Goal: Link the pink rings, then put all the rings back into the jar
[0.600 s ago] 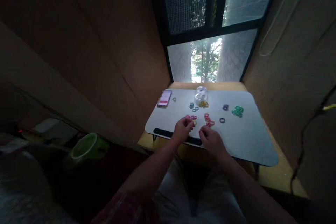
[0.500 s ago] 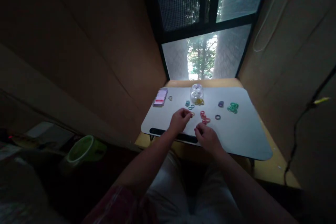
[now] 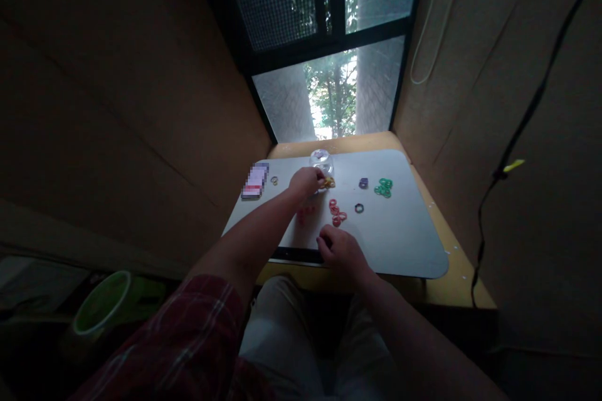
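Observation:
My left hand (image 3: 305, 182) reaches to a pile of small yellow hair ties (image 3: 328, 182) in front of a clear jar (image 3: 322, 161). Its fingertips are pinched together at the pile's left edge, where a yellow hair tie seems to be between them. Low over the board's front edge, my right hand (image 3: 342, 249) is curled closed, with nothing visible in it. Just beyond it lie several red hair ties (image 3: 336, 212). One dark multicoloured hair tie (image 3: 359, 208) is to their right. A purple bunch (image 3: 364, 183) and a green pile (image 3: 384, 187) lie farther right.
The white tabletop (image 3: 399, 232) stands on a wooden ledge (image 3: 451, 282) below a window. A phone (image 3: 255, 180) and a pale hair tie (image 3: 274, 181) lie at its left. A black cord (image 3: 510, 144) hangs at right; a green bin (image 3: 106, 304) stands low at left.
My left hand has moved forward from mid-board to the yellow pile, carrying a yellow hair tie, and covers where the teal ones lay. My right hand stays near the front edge. The view has shifted.

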